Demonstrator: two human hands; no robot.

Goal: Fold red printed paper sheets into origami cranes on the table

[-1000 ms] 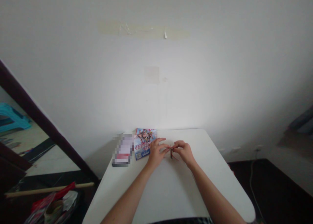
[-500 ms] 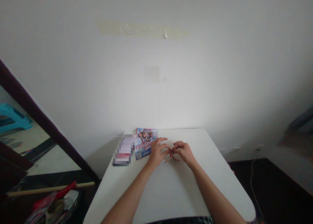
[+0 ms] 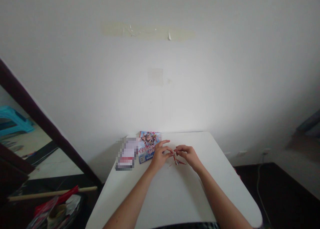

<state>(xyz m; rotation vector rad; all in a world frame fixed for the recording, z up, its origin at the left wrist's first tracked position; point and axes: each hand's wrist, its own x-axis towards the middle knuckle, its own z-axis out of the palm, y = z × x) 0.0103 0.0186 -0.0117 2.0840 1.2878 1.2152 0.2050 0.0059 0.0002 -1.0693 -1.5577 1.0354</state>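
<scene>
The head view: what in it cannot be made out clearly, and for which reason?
Head view, all:
Small red-and-white piece: exact shape; too small, partly behind the left hand and right hand.
Printed sheet: lower right part; behind the left hand.
Phone-like object: display; blurred by pixel blocks.
Blue object: left end; cut off by picture edge.

We count two bare hands, one left hand and one right hand, and between them one small, folded red-and-white paper piece. We see one white, round-cornered table, with one colourful printed leaflet and one pixelated oblong object at far left. Left of the table, we count one pale wooden pole; at right, one thin light cable.
</scene>
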